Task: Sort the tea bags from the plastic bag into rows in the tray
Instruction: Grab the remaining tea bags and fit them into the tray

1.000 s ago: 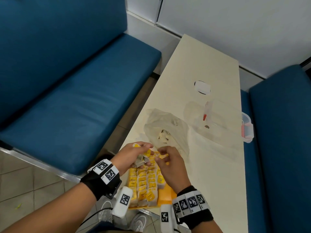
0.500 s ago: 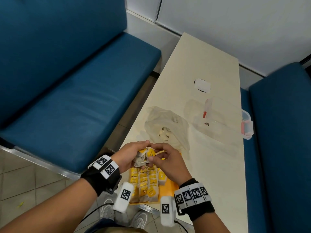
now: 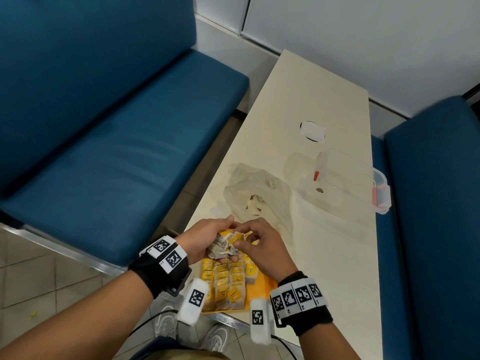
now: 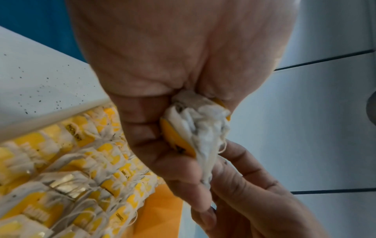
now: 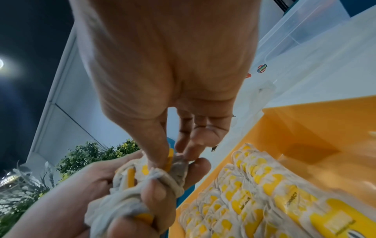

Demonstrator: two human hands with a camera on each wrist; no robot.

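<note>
1. Lying nearest, at the table's (image 3: 337,255) close edge, an orange tray (image 3: 262,288) holds rows of tea bags (image 3: 223,281) with yellow paper tags, packed side by side; bare orange floor shows at its right.
2. Just above the tray, the left hand (image 3: 205,240) curls round a crumpled bunch of tea bags (image 3: 226,244), soft white paper with yellow tags.
3. The right hand (image 3: 262,249) meets it, thumb and fingertips (image 5: 160,162) pinching one bag in that bunch.
4. Beyond the hands lies the wrinkled clear plastic bag (image 3: 257,193), a few scraps inside.
5. Farther right sits a clear lidded box (image 3: 342,180) with pink clips.
6. Blue padded benches (image 3: 117,152) flank the table.
</note>
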